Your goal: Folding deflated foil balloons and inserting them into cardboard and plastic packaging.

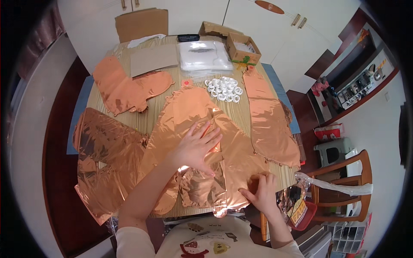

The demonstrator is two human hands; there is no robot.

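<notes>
1. Foil (185,105), copper-coloured and flat, is lying in the middle of the wooden table (235,115), its lower end reaching the edge nearest the person.
2. The left hand (195,146) is lying palm down on this middle piece, fingers spread, and is grasping nothing visible. Something red is showing between its fingers, too covered to identify.
3. A darker, creased flap (202,185) is lying just below the left hand, over the lower part of the foil.
4. The right hand (263,193) is resting at the foil's lower right edge, its fingers curling and its thumb pointing inward; whether it is pinching the foil, I cannot tell.
5. More copper sheets are flanking the middle one: an upper left sheet (120,92), a lower left sheet (107,142) and a right sheet (273,124).
6. Beyond the middle foil, white rings (224,89) are sitting in a heap, with a small red card (186,82) lying to their left.
7. Farther back, clear bags (204,58) are lying stacked between a flat cardboard sheet (155,59) and an open cardboard box (242,56).
8. A wooden chair (365,185) is standing to the right of the table.
</notes>
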